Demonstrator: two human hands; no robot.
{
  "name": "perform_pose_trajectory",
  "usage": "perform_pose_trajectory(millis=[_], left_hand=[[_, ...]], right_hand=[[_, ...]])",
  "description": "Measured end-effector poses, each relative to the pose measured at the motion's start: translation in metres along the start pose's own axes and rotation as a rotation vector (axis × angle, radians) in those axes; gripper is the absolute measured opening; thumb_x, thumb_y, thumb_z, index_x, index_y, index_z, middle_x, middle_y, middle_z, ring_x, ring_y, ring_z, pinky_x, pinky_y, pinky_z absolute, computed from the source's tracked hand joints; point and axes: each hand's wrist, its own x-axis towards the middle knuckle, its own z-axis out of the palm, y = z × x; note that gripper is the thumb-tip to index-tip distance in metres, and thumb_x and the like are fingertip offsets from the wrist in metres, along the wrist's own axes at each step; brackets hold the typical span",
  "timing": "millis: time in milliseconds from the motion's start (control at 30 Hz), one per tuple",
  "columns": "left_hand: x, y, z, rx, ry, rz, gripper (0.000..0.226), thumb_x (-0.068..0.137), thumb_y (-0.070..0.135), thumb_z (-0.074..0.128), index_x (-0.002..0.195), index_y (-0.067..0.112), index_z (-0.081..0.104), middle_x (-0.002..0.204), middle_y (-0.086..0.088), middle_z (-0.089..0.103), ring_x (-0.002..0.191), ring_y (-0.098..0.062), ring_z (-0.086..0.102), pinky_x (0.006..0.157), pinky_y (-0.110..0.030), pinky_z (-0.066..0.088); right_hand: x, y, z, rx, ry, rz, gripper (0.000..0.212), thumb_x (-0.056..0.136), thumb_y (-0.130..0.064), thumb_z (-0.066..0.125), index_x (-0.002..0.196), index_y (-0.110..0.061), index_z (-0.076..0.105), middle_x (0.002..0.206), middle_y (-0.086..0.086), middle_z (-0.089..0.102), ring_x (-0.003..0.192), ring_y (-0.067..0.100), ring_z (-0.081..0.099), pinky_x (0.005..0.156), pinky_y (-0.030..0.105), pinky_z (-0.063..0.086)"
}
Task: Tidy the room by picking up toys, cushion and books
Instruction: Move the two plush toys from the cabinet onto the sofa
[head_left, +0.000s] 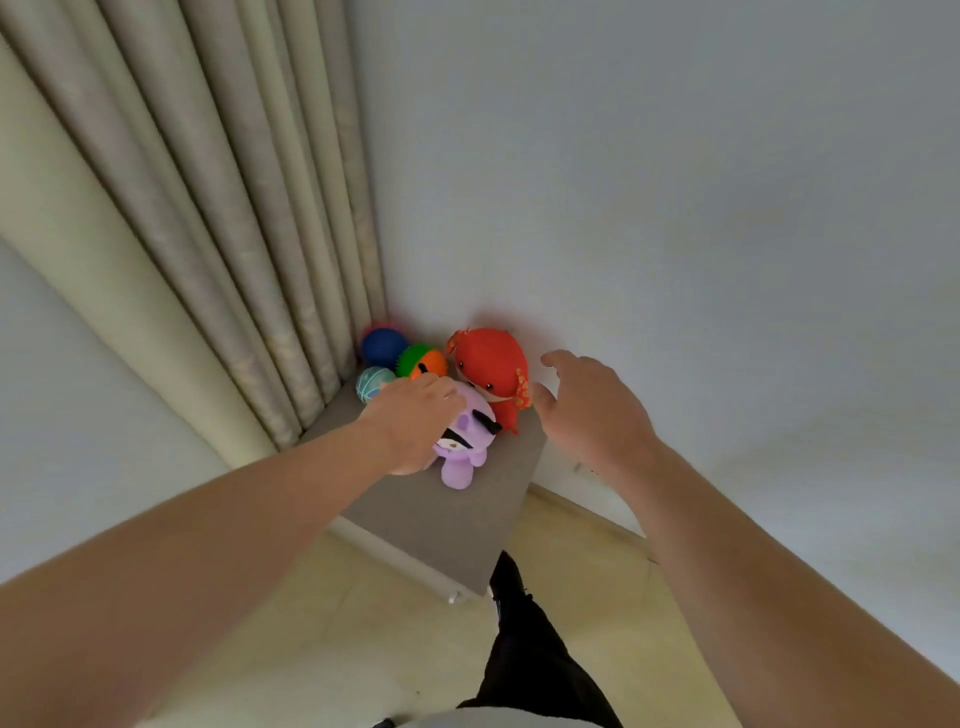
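While my left hand (415, 421) curls round the purple plush (467, 449) near the middle of the bench (441, 525), I judge my spread, empty right hand (587, 410) should steady the red plush (491, 364) at the far corner against toppling.

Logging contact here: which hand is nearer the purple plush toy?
Left. The left hand grips the purple plush toy; the right hand hovers apart, right of it.
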Motion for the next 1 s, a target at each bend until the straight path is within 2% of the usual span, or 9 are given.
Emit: perform_pose_trajectory(millis=[100, 200, 300, 400, 567, 667, 767, 900, 1000], left_hand=[[0.060, -0.010, 0.014, 0.020, -0.056, 0.005, 0.056, 0.078, 0.031, 0.073, 0.128, 0.021, 0.050, 0.124, 0.001, 0.049, 0.110, -0.020, 0.049, 0.087, -0.035, 0.044], [0.105, -0.017, 0.035, 0.008, -0.119, 0.009, 0.054, 0.075, 0.025, 0.074, 0.125, 0.022, 0.053, 0.119, 0.002, 0.051, 0.107, -0.020, 0.050, 0.087, -0.036, 0.045], [0.138, -0.024, 0.062, -0.010, -0.174, -0.020, 0.060, 0.075, 0.023, 0.072, 0.131, 0.023, 0.050, 0.122, 0.002, 0.050, 0.114, -0.021, 0.049, 0.094, -0.037, 0.043], [0.153, -0.027, 0.089, 0.021, -0.240, -0.086, 0.077, 0.076, 0.024, 0.073, 0.144, 0.020, 0.039, 0.140, -0.008, 0.040, 0.129, -0.032, 0.039, 0.107, -0.046, 0.036], [0.156, -0.027, 0.119, 0.036, -0.294, -0.147, 0.098, 0.074, 0.028, 0.074, 0.152, 0.028, 0.013, 0.143, -0.014, 0.024, 0.121, -0.036, 0.037, 0.097, -0.050, 0.039], [0.156, -0.017, 0.123, 0.021, -0.271, -0.214, 0.081, 0.084, 0.026, 0.066, 0.151, 0.025, 0.021, 0.147, -0.015, 0.027, 0.125, -0.035, 0.035, 0.097, -0.048, 0.038], [0.145, -0.012, 0.114, -0.013, -0.244, -0.273, 0.064, 0.092, 0.027, 0.055, 0.149, 0.021, 0.026, 0.148, -0.015, 0.034, 0.128, -0.034, 0.036, 0.100, -0.047, 0.036], [0.101, -0.011, 0.091, -0.095, -0.162, -0.466, 0.068, 0.088, 0.037, 0.059, 0.146, 0.027, 0.025, 0.145, -0.011, 0.039, 0.126, -0.033, 0.037, 0.101, -0.046, 0.034], [0.072, -0.007, 0.066, -0.185, -0.129, -0.640, 0.073, 0.080, 0.044, 0.064, 0.144, 0.031, 0.032, 0.135, -0.005, 0.046, 0.120, -0.031, 0.038, 0.103, -0.042, 0.031]], right_hand=[[0.074, 0.014, 0.015, -0.036, -0.091, -0.044, 0.042, 0.105, -0.041, 0.041, 0.142, -0.021, 0.045, 0.130, 0.008, 0.055, 0.113, 0.030, 0.060, 0.087, 0.041, 0.051], [0.124, 0.028, 0.027, -0.110, -0.178, -0.081, 0.037, 0.104, -0.039, 0.041, 0.133, -0.017, 0.047, 0.121, 0.009, 0.056, 0.103, 0.031, 0.061, 0.082, 0.042, 0.053], [0.162, 0.044, 0.040, -0.204, -0.260, -0.129, 0.034, 0.105, -0.039, 0.040, 0.130, -0.016, 0.044, 0.118, 0.009, 0.054, 0.100, 0.033, 0.061, 0.079, 0.042, 0.053], [0.186, 0.051, 0.050, -0.226, -0.308, -0.126, 0.039, 0.104, -0.040, 0.041, 0.136, -0.018, 0.041, 0.118, 0.010, 0.052, 0.102, 0.034, 0.061, 0.077, 0.040, 0.049], [0.225, 0.040, 0.075, -0.180, -0.366, -0.129, 0.057, 0.103, -0.041, 0.045, 0.152, -0.020, 0.026, 0.129, 0.013, 0.053, 0.109, 0.036, 0.061, 0.084, 0.045, 0.051], [0.251, 0.030, 0.097, -0.165, -0.374, -0.121, 0.069, 0.099, -0.049, 0.051, 0.153, -0.015, 0.026, 0.143, 0.016, 0.047, 0.125, 0.038, 0.053, 0.095, 0.046, 0.048], [0.273, 0.024, 0.121, -0.182, -0.405, -0.104, 0.090, 0.088, -0.063, 0.057, 0.155, -0.015, 0.021, 0.141, 0.020, 0.047, 0.127, 0.040, 0.051, 0.099, 0.047, 0.047], [0.286, 0.025, 0.141, -0.274, -0.444, -0.103, 0.119, 0.071, -0.082, 0.061, 0.157, -0.016, 0.010, 0.140, 0.026, 0.049, 0.122, 0.042, 0.055, 0.096, 0.043, 0.048], [0.282, 0.025, 0.152, -0.277, -0.488, -0.073, 0.127, 0.070, -0.078, 0.069, 0.158, -0.016, 0.002, 0.143, 0.030, 0.039, 0.123, 0.043, 0.052, 0.097, 0.044, 0.048]])
